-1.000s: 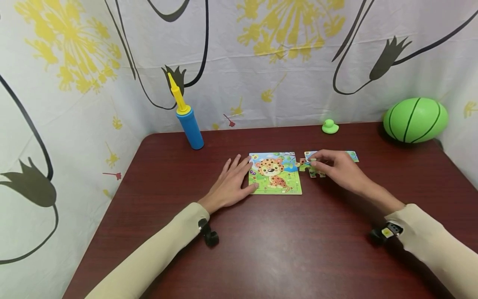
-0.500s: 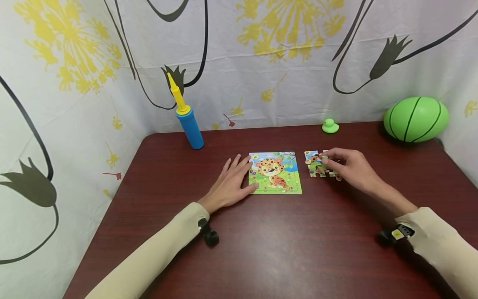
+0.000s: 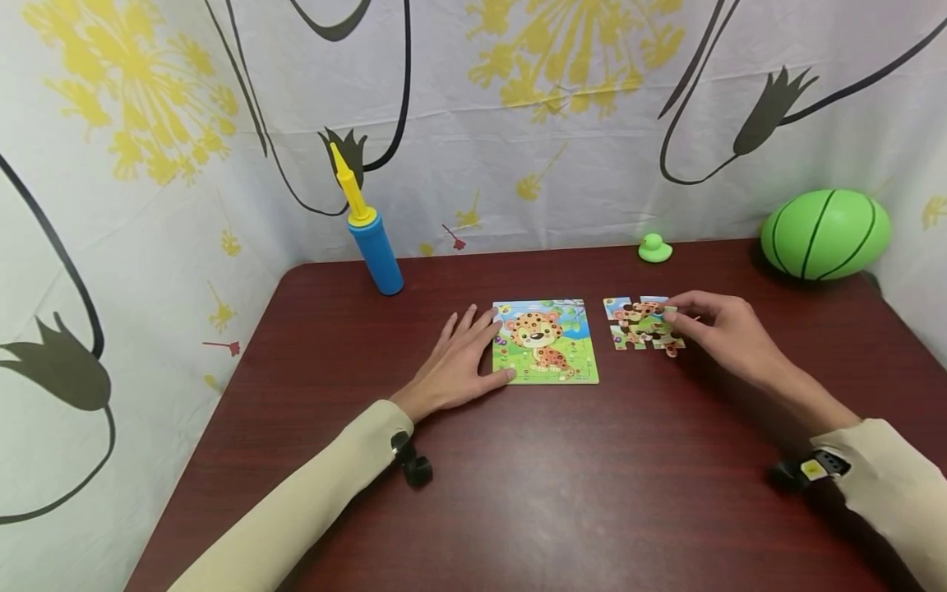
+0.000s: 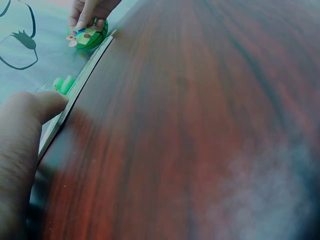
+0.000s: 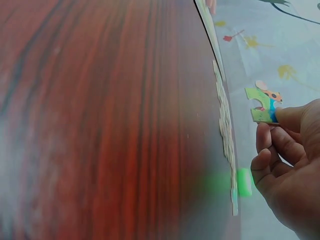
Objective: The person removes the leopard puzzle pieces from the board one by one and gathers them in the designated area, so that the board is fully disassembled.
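Note:
A square leopard-cub puzzle board [image 3: 543, 341] lies on the table in the head view. My left hand [image 3: 451, 366] rests along its left edge with fingers spread and fairly straight, the thumb at the lower left corner. To the right of the board, several loose puzzle pieces [image 3: 620, 309] lie close together. Over their right side my right hand [image 3: 736, 333] pinches one puzzle piece [image 5: 264, 106] between thumb and fingers. In the right wrist view that piece is green, blue and orange, held raised above the table. My right fingers hide part of the loose pieces in the head view.
A blue hand pump [image 3: 377, 255] with a yellow nozzle stands at the back left. A small green rubber duck [image 3: 654, 248] sits near the back edge, and a green ball [image 3: 826, 235] at the back right. Behind the dark red table [image 3: 510, 493] hangs a patterned white cloth.
My right hand has moved rightward with the puzzle piece, from beside the board to the far side of the loose pieces, uncovering more of them. My left hand stays on the board.

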`<state>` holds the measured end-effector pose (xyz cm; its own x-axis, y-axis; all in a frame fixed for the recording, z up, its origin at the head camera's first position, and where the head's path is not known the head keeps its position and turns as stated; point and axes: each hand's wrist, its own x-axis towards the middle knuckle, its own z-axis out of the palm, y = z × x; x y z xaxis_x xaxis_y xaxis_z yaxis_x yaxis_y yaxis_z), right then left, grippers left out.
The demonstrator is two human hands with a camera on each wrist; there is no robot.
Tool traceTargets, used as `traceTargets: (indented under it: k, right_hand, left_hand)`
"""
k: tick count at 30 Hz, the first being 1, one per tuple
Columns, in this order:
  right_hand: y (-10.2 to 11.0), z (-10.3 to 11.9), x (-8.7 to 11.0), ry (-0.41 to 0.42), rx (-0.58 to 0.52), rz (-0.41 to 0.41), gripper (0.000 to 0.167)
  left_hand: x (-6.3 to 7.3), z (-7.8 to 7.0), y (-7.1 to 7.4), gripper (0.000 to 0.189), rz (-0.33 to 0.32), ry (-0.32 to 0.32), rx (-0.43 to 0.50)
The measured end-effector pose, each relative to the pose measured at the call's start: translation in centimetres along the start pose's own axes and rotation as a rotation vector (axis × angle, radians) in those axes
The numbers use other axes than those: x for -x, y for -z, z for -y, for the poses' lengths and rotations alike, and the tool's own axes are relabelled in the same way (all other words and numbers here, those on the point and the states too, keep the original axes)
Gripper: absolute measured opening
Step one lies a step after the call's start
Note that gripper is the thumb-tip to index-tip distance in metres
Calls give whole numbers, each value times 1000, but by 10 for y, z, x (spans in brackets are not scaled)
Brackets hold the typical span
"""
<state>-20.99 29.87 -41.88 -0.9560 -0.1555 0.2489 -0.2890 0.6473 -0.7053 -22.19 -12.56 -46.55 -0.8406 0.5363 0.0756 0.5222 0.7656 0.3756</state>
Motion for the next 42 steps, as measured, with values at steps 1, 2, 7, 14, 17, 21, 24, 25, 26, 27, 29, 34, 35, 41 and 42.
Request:
traceTargets:
  k: [1,2,7,14,17,21,24,25,26,27,29,34,35,41,42]
  right_hand:
    - [1,-1,0,-2,4,-3,16]
    - [3,-3,1,-3,9,-7,17]
    - [9,-9,4,-12,28,-19,21]
    - [17,-15,9,-29,38,-35,21]
    - [20,-17,10,-33,40,-48,20]
    - [23,-20,13,-42,40,-55,20]
    - [26,-23,15,-45,41,-51,20]
    - [27,-24,16,-43,40,-50,20]
    - [28,-25,16,-41,46,-51,20]
    - [28,-26,17,-36,51,-53,20]
    - [30,-29,17,-27,62,-60,20]
    - [34,-35,18,-17,81,-70,20]
    - [35,-37,18,-20,81,-67,20]
    - [39,-47,20,-37,80,-53,21]
    - [39,-49,20,-39,78,-52,21]
  left_hand:
    - [0,0,0,96,1,1,1]
    - [0,0,0,96,1,0,0]
    - [0,2,-1,96,-11,-9,-11]
    - [0,2,-1,96,-18,-22,-21]
    - [0,2,-1,96,-21,-25,-21]
    - [0,2,0,96,-21,-24,-20]
    - [0,1,0,96,-18,-20,-17]
    - [0,1,0,96,-18,-19,-17]
    - [0,1,0,96,-18,-19,-17]
    - [0,1,0,96,-17,-18,-18]
    - [0,1,0,96,-17,-19,-19]
    - [0,1,0,96,-18,-21,-19]
    - [0,1,0,95,-18,-20,-18]
    - [0,0,0,95,-17,-17,-15]
    - [0,0,0,95,-18,-17,-14]
